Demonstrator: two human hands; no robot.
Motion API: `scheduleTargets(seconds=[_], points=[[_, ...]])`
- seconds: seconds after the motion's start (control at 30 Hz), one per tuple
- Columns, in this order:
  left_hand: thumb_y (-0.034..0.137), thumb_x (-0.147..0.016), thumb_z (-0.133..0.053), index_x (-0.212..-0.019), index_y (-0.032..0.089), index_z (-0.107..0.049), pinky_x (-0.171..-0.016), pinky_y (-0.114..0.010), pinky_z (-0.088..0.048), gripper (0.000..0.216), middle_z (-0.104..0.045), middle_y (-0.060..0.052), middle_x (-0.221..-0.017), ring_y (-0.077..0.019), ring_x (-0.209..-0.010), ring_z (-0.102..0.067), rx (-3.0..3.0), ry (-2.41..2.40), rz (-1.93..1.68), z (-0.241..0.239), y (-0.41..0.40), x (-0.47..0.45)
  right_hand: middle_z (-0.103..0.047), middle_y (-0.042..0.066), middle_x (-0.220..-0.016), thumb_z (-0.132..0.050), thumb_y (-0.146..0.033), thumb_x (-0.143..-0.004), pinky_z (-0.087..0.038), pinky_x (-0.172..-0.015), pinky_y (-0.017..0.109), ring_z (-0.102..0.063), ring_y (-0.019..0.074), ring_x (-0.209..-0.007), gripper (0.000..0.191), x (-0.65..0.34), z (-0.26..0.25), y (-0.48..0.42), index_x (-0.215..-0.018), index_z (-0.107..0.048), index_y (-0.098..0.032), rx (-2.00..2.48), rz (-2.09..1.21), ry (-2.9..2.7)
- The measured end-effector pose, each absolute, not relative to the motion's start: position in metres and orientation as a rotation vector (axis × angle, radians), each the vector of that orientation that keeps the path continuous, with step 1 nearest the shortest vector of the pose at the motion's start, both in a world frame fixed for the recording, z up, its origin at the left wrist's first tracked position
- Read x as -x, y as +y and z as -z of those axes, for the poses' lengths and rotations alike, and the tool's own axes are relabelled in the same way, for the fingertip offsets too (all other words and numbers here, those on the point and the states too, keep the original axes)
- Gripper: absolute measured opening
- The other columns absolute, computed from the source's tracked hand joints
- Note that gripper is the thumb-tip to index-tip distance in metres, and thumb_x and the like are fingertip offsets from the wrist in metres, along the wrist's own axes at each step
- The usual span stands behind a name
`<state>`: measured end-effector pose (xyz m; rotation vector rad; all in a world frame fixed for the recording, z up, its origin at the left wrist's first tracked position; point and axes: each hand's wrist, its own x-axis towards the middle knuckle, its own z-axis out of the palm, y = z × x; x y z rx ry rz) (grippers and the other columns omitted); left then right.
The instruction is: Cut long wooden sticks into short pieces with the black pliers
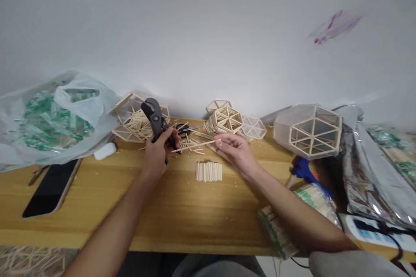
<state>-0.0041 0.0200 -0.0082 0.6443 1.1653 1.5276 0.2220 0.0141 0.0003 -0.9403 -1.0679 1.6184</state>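
Note:
My left hand (pixel 159 149) is closed round the handles of a black cutter (pixel 156 121), its jaws pointing up and left. My right hand (pixel 235 149) pinches a thin wooden stick (pixel 195 146) that reaches left toward the cutter. Both hands hover over a wooden table (pixel 182 212). Just below them lies a neat row of short cut sticks (pixel 208 171). Loose stick offcuts (pixel 190 143) are scattered between the hands, with black scissors (pixel 185 129) behind.
Stick-built geometric frames stand along the wall: one at the left (pixel 134 119), one in the middle (pixel 225 119), a paper-covered one (pixel 308 132) at the right. A phone (pixel 52 188), a plastic bag (pixel 48 117), a blue glue gun (pixel 303 169) and stick packets (pixel 292 216) lie around.

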Motion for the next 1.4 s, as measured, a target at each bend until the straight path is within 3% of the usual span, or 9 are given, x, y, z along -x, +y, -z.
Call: scheduleTargets(seconds=[0.13,0.27,0.4,0.57,0.7,0.8,1.07,1.4], points=[[0.039,-0.072,-0.076,-0.077,0.013,-0.068,-0.049,-0.025,-0.047,0.028,-0.063,0.0,-0.062,-0.0129,-0.053,-0.058,-0.686,1.152,-1.511,0.007,0.02,0.005,-0.071,-0.001,-0.081,-0.088,-0.028,-0.074,-0.053,-0.073,0.023,-0.064,0.0106,-0.077,0.023,-0.226,-0.001,0.019,-0.092,-0.076,-0.019,0.7,-1.901,-0.809],[0.042,-0.078,-0.073,-0.079,0.014,-0.069,-0.05,-0.026,-0.046,0.028,-0.061,0.0,-0.062,-0.013,-0.051,-0.057,-0.878,1.168,-1.431,0.009,0.014,-0.001,-0.074,0.003,-0.099,-0.086,-0.029,-0.078,-0.059,-0.087,0.031,-0.071,0.016,-0.093,0.022,-0.227,-0.001,0.018,-0.093,-0.074,-0.018,0.639,-2.052,-0.776],[0.046,-0.085,-0.068,-0.08,0.015,-0.067,-0.054,-0.026,-0.044,0.032,-0.06,0.001,-0.063,-0.0121,-0.055,-0.054,-1.147,1.316,-1.336,0.012,0.007,-0.004,-0.073,0.002,-0.086,-0.084,-0.029,-0.081,-0.06,-0.069,0.024,-0.071,0.0114,-0.071,0.032,-0.226,-0.001,0.017,-0.107,-0.071,-0.017,0.702,-2.05,-0.828],[0.048,-0.092,-0.057,-0.077,0.019,-0.062,-0.058,-0.026,-0.039,0.033,-0.059,0.001,-0.064,-0.014,-0.06,-0.054,-1.749,1.606,-1.077,0.015,0.002,-0.002,-0.069,-0.002,-0.077,-0.084,-0.031,-0.08,-0.05,-0.048,0.02,-0.058,0.0072,-0.049,0.027,-0.223,-0.002,0.017,-0.092,-0.064,-0.018,0.692,-1.973,-0.895],[0.037,-0.092,-0.056,-0.102,0.018,-0.065,-0.074,-0.032,-0.048,0.023,-0.071,-0.007,-0.092,-0.0222,-0.082,-0.065,-2.153,1.667,-0.832,0.019,0.0,-0.002,-0.063,-0.003,-0.071,-0.081,-0.035,-0.082,-0.032,-0.04,0.017,-0.042,0.0043,-0.043,0.029,-0.22,-0.003,0.015,-0.086,-0.058,-0.018,0.728,-1.92,-0.949],[0.032,-0.09,-0.057,-0.113,0.018,-0.062,-0.083,-0.036,-0.051,0.027,-0.071,-0.012,-0.108,-0.0269,-0.096,-0.067,-2.297,1.686,-0.708,0.022,-0.001,-0.005,-0.061,-0.003,-0.068,-0.079,-0.033,-0.083,-0.02,-0.042,0.016,-0.032,0.0033,-0.044,0.029,-0.219,-0.002,0.014,-0.084,-0.054,-0.018,0.787,-1.86,-0.951],[0.033,-0.092,-0.057,-0.114,0.018,-0.062,-0.081,-0.037,-0.052,0.027,-0.069,-0.012,-0.108,-0.0281,-0.094,-0.068,-2.392,1.755,-0.618,0.019,-0.004,-0.008,-0.069,0.003,-0.071,-0.071,-0.018,-0.077,-0.022,-0.048,0.019,-0.036,0.0071,-0.048,0.024,-0.218,-0.003,0.014,-0.085,-0.048,-0.02,0.844,-1.824,-0.878],[0.035,-0.091,-0.058,-0.116,0.015,-0.06,-0.081,-0.039,-0.053,0.032,-0.069,-0.014,-0.106,-0.0303,-0.096,-0.068,-2.422,1.794,-0.605,0.02,-0.006,-0.011,-0.069,0.002,-0.072,-0.069,-0.018,-0.078,-0.02,-0.049,0.021,-0.036,0.0072,-0.049,0.028,-0.218,-0.003,0.013,-0.091,-0.045,-0.021,0.816,-1.806,-0.945]])
